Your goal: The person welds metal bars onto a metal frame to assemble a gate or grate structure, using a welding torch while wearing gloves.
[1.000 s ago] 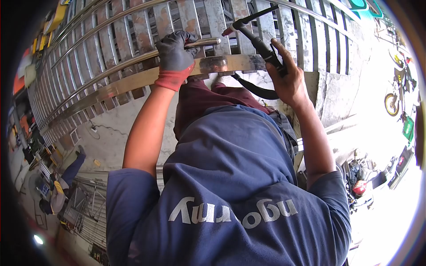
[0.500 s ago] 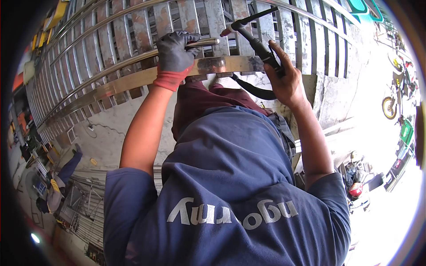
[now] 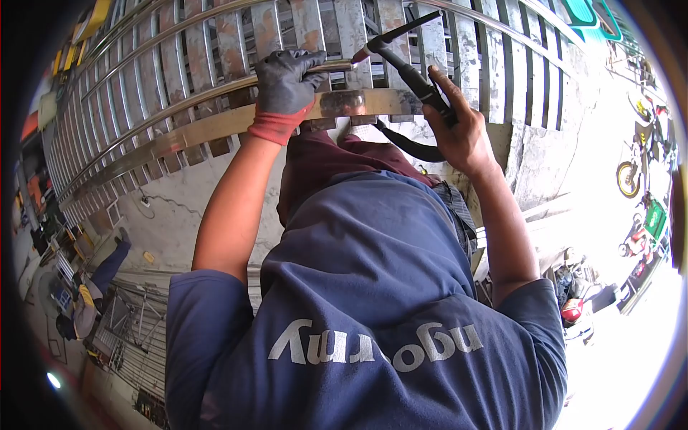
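Observation:
My left hand (image 3: 288, 84), in a grey-coated glove with a red cuff, is closed round a shiny metal tube (image 3: 334, 66) that curves away to the left. The tube's end sticks out past my fingers. Bare, my right hand (image 3: 460, 132) grips the black handle of a TIG welding torch (image 3: 407, 73). Its pinkish nozzle (image 3: 360, 55) is right at the tube's end, while the long black back cap slants up to the right. Nearer my body, a flat metal bar (image 3: 193, 136) with a heat-darkened patch runs along the slatted metal bench (image 3: 309, 25).
Long polished tubes (image 3: 494, 30) cross the slats farther out. A black strap-like piece (image 3: 408, 145) hangs below my right hand. On the left, another person (image 3: 86, 312) is near a stack of metal tubing (image 3: 136, 340). A motorcycle (image 3: 632, 172) stands at the right.
The torch has shifted slightly left and tilted, bringing its nozzle from above the tube's end to right at it. My left hand keeps its hold, almost unmoved.

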A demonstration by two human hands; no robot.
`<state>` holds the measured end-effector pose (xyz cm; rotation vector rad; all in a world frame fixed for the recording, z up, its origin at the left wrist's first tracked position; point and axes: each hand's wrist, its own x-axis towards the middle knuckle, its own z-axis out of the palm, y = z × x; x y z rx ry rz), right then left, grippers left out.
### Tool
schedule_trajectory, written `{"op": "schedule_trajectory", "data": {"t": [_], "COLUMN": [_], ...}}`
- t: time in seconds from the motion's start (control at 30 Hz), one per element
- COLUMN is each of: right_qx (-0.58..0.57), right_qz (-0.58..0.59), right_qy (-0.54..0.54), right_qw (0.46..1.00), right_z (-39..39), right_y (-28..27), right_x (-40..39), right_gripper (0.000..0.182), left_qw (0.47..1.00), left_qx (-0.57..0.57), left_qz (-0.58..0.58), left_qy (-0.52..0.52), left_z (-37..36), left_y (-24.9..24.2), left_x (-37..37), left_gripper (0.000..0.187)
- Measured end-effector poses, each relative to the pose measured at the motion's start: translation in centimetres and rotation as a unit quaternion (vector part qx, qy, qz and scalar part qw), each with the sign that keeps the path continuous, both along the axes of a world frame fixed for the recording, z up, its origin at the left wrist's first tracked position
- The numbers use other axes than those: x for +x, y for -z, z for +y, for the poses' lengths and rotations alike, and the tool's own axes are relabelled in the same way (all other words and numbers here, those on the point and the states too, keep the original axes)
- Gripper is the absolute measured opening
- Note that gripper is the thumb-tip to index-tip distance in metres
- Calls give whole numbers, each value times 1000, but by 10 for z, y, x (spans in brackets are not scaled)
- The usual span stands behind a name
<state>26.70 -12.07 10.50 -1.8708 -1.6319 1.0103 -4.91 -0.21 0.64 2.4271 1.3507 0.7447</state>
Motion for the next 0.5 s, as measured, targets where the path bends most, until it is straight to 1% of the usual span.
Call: {"op": "schedule_trajectory", "data": {"t": [0.03,0.13,0.23,0.33,0.5], "right_qx": [4,15,-12,-39,-25], "right_qz": [1,-8,-17,-15,-27], "right_qy": [-3,-18,-11,-4,-11], "right_qw": [1000,1000,1000,999,999], "right_z": [0,2,4,6,5], "right_y": [0,2,-1,-5,1], "right_x": [0,1,1,1,2], "right_gripper": [68,68,68,68,68], "left_qw": [1000,1000,1000,1000,1000], "left_qx": [-4,-3,-9,-6,-5], "left_qz": [8,-17,-19,-16,-11], "left_qy": [-3,2,1,1,-6], "left_z": [0,2,1,1,1], "left_y": [-1,4,3,2,3], "left_x": [1,0,-1,-1,0], "left_gripper": [41,37,41,41,40]}}
